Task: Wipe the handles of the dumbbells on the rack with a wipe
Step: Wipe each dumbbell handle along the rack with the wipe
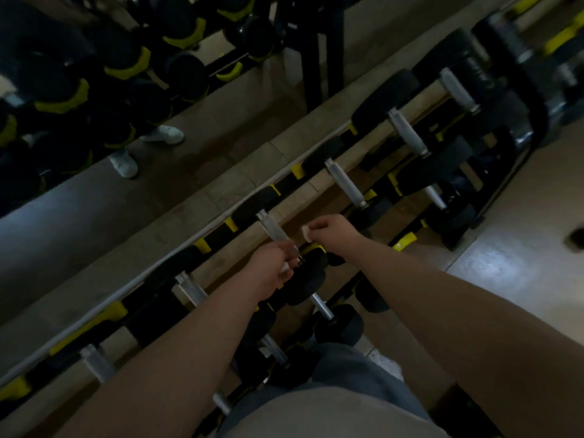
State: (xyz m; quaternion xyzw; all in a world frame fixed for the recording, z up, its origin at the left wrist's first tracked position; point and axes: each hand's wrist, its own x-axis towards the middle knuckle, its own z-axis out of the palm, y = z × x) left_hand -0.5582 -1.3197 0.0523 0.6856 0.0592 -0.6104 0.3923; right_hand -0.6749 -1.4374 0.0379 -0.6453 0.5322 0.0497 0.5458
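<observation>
Rack (218, 232) top tier: perhaps six dumbbells (346, 184); two hands (271, 267) (331, 229) pinch two wipes (286, 267) (306, 233).

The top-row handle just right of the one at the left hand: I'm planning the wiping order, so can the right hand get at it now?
Probably yes. The right hand, pinching a wipe, hangs just short of that handle, with only open space between them.
</observation>
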